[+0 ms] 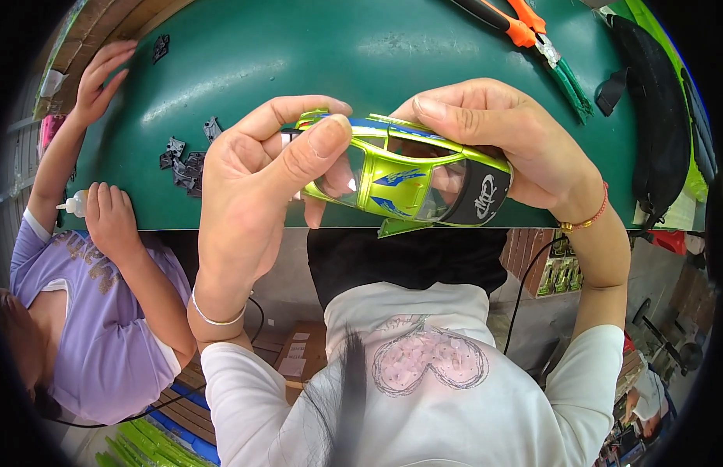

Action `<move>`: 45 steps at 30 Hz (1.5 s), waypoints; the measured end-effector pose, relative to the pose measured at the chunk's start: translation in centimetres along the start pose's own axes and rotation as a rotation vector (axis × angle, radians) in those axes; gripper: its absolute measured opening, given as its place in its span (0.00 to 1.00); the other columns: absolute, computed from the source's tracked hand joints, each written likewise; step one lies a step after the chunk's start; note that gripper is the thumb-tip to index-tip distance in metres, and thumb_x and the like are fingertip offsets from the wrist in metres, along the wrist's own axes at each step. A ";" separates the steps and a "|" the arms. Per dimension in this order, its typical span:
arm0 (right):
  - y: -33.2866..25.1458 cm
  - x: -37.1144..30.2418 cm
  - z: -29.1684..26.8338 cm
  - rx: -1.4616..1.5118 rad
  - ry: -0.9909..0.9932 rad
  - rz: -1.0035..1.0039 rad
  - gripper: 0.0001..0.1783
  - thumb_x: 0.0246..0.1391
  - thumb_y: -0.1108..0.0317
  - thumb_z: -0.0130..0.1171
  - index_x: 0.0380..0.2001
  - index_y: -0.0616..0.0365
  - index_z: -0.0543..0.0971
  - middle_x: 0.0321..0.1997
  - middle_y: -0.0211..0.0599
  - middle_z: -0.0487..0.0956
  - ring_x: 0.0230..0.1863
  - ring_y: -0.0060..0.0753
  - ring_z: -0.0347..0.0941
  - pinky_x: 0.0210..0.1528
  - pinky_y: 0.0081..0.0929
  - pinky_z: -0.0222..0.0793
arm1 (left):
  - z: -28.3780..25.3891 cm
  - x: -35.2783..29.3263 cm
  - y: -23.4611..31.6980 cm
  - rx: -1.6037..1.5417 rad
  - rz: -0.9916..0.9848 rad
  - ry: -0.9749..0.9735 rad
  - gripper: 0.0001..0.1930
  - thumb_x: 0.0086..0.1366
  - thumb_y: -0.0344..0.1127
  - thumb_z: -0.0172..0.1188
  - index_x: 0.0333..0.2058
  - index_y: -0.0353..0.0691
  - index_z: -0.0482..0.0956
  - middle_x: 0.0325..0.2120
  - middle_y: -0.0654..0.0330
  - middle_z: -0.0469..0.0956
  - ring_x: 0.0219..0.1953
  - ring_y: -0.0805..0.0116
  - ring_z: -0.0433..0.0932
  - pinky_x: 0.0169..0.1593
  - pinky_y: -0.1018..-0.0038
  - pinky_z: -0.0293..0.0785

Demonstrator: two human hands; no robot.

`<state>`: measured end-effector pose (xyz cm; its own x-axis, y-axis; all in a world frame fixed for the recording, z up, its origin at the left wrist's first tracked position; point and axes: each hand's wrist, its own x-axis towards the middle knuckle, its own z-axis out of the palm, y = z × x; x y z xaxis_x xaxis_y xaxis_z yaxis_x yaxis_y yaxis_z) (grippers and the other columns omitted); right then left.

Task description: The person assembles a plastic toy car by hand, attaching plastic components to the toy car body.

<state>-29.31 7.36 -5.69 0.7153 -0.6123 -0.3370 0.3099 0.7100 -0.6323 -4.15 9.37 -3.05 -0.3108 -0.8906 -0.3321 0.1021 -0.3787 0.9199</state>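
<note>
Glossy and rounded, a lime-green toy car shell (pixel 396 188) with clear, curved windows (pixel 445 191) is held over the near edge of the smooth green table (pixel 299 62). The left hand (pixel 252 175) pinches one end between thumb and fingers; the right hand (pixel 525 148) pinches the far side by the black end (thumb along the edge). Jagged dark plastic pieces (pixel 192 173) lie further left.

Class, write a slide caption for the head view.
Left hand and right hand hold a lime toy car at a green table.
</note>
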 end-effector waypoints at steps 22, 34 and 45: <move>0.0 -0.4 1.3 -0.520 0.082 -0.198 0.24 0.67 0.56 0.63 0.54 0.67 0.80 0.47 0.36 0.84 0.45 0.23 0.80 0.46 0.21 0.76 | 0.9 -0.8 -0.4 0.058 0.170 0.038 0.21 0.65 0.30 0.72 0.53 0.28 0.77 0.39 0.57 0.85 0.38 0.76 0.83 0.39 0.83 0.77; -0.2 -1.0 1.0 -1.606 0.137 -0.934 0.25 0.48 0.66 0.77 0.48 0.65 0.83 0.38 0.43 0.86 0.31 0.38 0.83 0.33 0.28 0.77 | 0.2 -1.5 0.1 0.695 0.701 -0.020 0.28 0.53 0.28 0.80 0.51 0.27 0.77 0.43 0.56 0.80 0.40 0.73 0.78 0.47 0.79 0.73; 0.4 -0.8 1.0 -1.599 0.340 -1.085 0.22 0.56 0.78 0.65 0.55 0.67 0.80 0.44 0.44 0.87 0.37 0.33 0.87 0.40 0.22 0.81 | 1.5 -1.1 -0.5 0.535 0.660 0.176 0.25 0.59 0.27 0.76 0.52 0.27 0.77 0.42 0.57 0.83 0.39 0.75 0.80 0.45 0.82 0.75</move>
<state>-29.15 8.50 -5.01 0.4541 -0.6688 0.5887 -0.4340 -0.7431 -0.5094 -5.24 10.95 -2.83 -0.1893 -0.9292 0.3174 -0.2622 0.3594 0.8956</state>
